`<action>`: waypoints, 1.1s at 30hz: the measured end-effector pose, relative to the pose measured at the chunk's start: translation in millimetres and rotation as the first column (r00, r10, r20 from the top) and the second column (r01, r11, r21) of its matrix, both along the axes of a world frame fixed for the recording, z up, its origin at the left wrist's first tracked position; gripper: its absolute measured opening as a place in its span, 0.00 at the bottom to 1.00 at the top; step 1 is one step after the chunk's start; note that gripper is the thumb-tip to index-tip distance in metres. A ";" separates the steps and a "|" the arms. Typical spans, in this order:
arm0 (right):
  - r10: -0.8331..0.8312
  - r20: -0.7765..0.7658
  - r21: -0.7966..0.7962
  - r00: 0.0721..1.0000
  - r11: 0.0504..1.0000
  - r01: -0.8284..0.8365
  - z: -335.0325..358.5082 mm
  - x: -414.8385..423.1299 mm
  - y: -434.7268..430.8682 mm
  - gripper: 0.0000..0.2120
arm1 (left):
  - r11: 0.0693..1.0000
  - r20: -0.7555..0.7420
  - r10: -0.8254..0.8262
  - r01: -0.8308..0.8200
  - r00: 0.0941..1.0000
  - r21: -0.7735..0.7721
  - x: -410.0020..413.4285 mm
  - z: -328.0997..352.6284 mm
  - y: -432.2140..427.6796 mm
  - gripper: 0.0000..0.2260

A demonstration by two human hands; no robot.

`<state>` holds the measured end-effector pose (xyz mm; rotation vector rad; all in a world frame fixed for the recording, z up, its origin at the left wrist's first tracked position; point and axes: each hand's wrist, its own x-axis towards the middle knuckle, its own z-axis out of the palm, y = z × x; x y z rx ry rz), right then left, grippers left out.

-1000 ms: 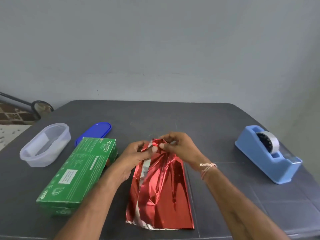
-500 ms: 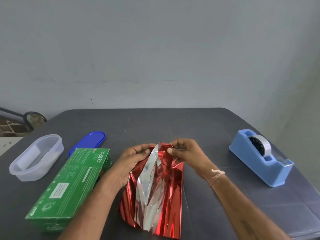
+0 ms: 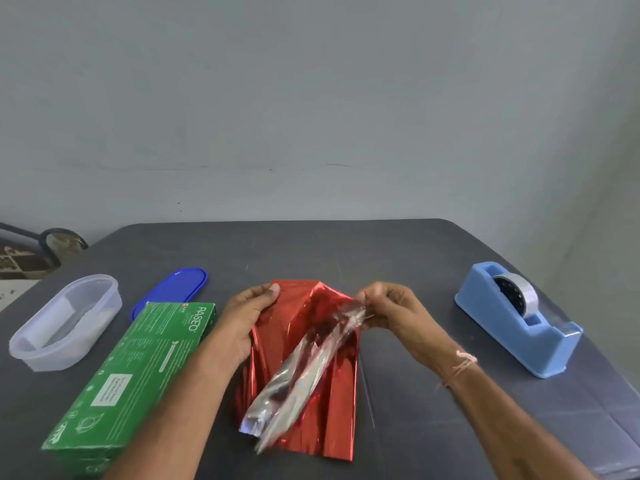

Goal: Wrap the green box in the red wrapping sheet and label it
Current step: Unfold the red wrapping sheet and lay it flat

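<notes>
Shiny red wrapping sheet point(image 3: 277, 327), creased, midway along the counter's point(image 3: 346, 251) near edge. The left hand point(image 3: 247, 317) pinches its far edge; the right hand point(image 3: 391, 310) pinches a blurred, seemingly lifted silver-backed flap. Towards the near-left corner lies the green box point(image 3: 138, 368).

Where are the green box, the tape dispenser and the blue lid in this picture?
green box point(image 3: 138, 368), head view, middle of its printed top face.
tape dispenser point(image 3: 498, 327), head view, on its blue side wall.
blue lid point(image 3: 173, 289), head view, on its flat top.
</notes>
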<state>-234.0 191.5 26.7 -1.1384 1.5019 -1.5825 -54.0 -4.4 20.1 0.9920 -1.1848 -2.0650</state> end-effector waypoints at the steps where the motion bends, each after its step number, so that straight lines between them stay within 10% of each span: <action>1: 0.007 -0.004 0.061 1.000 0.998 -0.006 1.7 -4.5 5.4 0.35 | 0.999 0.011 0.030 -0.029 0.999 -0.018 -0.7 -1.5 -2.9 0.05; 4: 0.010 -0.104 0.267 0.995 0.964 0.018 10.0 -22.4 21.7 0.46 | 0.987 0.072 0.092 -0.082 0.993 -0.137 -2.1 -7.7 -8.3 0.10; 7: 0.006 -0.377 0.375 0.926 0.915 0.146 20.0 -45.1 31.7 0.31 | 0.969 0.131 0.118 -0.086 0.984 -0.232 -1.8 -10.7 -9.3 0.10; 11: 0.090 -0.701 0.473 0.708 0.801 0.367 20.7 -78.3 26.0 0.13 | 0.973 0.186 0.080 -0.037 0.979 -0.227 -1.4 -11.6 -4.7 0.10; 16: -0.024 -0.940 0.243 0.340 0.655 0.716 15.9 -57.1 9.9 0.15 | 0.962 0.271 0.120 -0.045 0.955 -0.269 -3.6 -25.7 2.2 0.11; 19: -0.108 -0.909 0.182 0.402 0.764 0.618 6.9 -14.3 3.8 0.22 | 0.942 0.260 0.253 -0.176 0.932 -0.284 -4.9 -36.5 9.1 0.12; 24: 0.214 -0.831 0.477 0.513 0.749 0.460 -30.1 12.7 9.5 0.31 | 0.880 0.343 0.264 -0.080 0.901 -0.468 8.9 -47.5 23.2 0.21; 29: 0.336 -0.754 0.551 0.565 0.792 0.264 -37.8 -12.1 7.7 0.35 | 0.403 0.494 0.531 0.307 0.689 -0.862 10.6 -28.4 26.9 0.29; 33: 0.377 -0.747 0.555 0.547 0.807 0.202 -37.2 -17.6 5.6 0.35 | 0.533 0.790 0.256 0.601 0.557 -0.596 -34.2 -22.4 27.3 0.32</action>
